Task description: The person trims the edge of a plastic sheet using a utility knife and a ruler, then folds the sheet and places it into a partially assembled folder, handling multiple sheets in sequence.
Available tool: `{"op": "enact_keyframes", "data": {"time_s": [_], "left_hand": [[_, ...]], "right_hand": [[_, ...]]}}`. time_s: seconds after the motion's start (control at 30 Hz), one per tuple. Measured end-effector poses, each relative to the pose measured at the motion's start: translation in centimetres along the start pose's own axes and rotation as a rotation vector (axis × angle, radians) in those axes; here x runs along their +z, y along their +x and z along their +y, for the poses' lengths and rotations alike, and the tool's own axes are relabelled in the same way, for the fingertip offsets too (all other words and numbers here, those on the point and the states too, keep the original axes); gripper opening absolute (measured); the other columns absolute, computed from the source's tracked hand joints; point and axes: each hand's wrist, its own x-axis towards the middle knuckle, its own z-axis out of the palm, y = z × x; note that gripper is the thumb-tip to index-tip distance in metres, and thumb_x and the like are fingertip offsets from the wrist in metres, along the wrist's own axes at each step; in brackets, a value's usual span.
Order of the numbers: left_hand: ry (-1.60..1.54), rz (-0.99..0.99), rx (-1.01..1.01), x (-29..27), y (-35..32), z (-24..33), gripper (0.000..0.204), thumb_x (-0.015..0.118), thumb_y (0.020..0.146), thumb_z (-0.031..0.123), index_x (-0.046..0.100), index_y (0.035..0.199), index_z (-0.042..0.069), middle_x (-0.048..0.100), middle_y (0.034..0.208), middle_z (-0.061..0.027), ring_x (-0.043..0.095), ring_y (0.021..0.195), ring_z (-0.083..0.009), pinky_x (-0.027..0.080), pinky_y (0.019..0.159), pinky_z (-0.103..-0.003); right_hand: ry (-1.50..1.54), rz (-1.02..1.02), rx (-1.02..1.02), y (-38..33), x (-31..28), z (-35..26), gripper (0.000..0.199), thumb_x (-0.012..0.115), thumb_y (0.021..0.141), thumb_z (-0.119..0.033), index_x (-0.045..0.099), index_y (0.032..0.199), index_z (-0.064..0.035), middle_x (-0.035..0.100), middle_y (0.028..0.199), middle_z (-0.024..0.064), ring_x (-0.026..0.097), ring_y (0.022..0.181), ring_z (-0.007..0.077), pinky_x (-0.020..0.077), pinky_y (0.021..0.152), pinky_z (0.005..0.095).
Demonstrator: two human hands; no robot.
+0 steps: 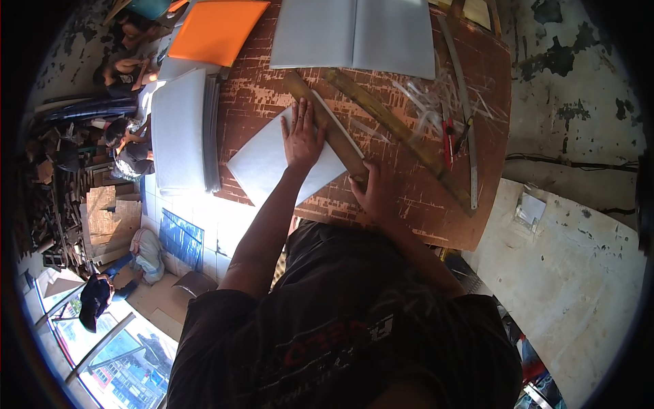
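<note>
White sheet [262,167] lies flat on bench [422,211]: looks thin, light, floppy, likely slides. Left hand [302,136] open, palm pinning it; right hand [368,191] grips wooden straightedge [327,126] at near end. Hold flat, not by edges.

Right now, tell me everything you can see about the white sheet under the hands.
The white sheet is a flat, thin, plain rectangle, possibly paper or card, lying turned at an angle on the worn brown board table. One corner points toward the table's near edge. The left hand lies flat on it, fingers spread. A long wooden straightedge lies across its far right side, and the right hand rests at that straightedge's near end by the sheet's corner. No marks show on it.
</note>
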Motion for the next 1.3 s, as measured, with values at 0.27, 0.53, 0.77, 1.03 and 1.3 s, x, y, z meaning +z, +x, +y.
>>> {"op": "enact_keyframes", "data": {"time_s": [0.27,0.53,0.77,1.03,1.3], "left_hand": [[-0.013,0.038,0.021,0.5,-0.3,-0.1,0.068,0.054,0.101,0.039,0.033,0.159,0.010,0.029,0.167,-0.0102,0.022,0.156,-0.0274,0.012,0.125,-0.057],[0.006,0.038,0.016,0.5,-0.3,0.1,0.067,0.051,0.103,0.042,0.034,0.157,0.006,0.030,0.166,-0.0119,0.022,0.156,-0.0280,0.012,0.125,-0.057],[-0.016,0.034,0.026,0.4,-0.3,0.0,0.068,0.052,0.103,0.041,0.032,0.158,0.005,0.030,0.166,-0.0129,0.021,0.156,-0.0278,0.010,0.125,-0.057],[-0.009,0.033,0.017,0.5,-0.4,-0.2,0.068,0.052,0.102,0.040,0.033,0.157,0.004,0.030,0.166,-0.0139,0.023,0.155,-0.0283,0.011,0.125,-0.057],[-0.019,0.035,0.023,0.3,-0.2,0.0,0.068,0.052,0.102,0.040,0.033,0.157,0.004,0.031,0.165,-0.0144,0.024,0.155,-0.0284,0.011,0.125,-0.057]], "right_hand": [[0.046,0.032,-0.032,-0.1,0.1,0.9,0.055,0.081,0.080,-0.022,0.054,0.122,-0.0012,0.052,0.117,0.0197,0.052,0.110,0.0389,0.0447,0.098,0.0501],[0.066,0.052,-0.082,0.0,0.0,1.5,0.051,0.082,0.081,-0.018,0.055,0.120,-0.0026,0.054,0.116,0.0194,0.056,0.109,0.0392,0.0480,0.094,0.0482],[0.066,0.046,-0.090,-0.1,0.2,1.6,0.051,0.082,0.080,-0.022,0.056,0.120,-0.0022,0.052,0.117,0.0189,0.053,0.109,0.0395,0.0464,0.096,0.0504],[0.101,0.052,-0.099,-0.1,0.2,1.5,0.051,0.082,0.079,-0.020,0.056,0.119,-0.0029,0.052,0.118,0.0188,0.053,0.110,0.0393,0.0461,0.096,0.0509],[0.089,0.045,-0.096,0.0,0.2,1.6,0.051,0.082,0.080,-0.018,0.055,0.121,-0.0026,0.052,0.119,0.0191,0.053,0.111,0.0403,0.0459,0.096,0.0507]]}}
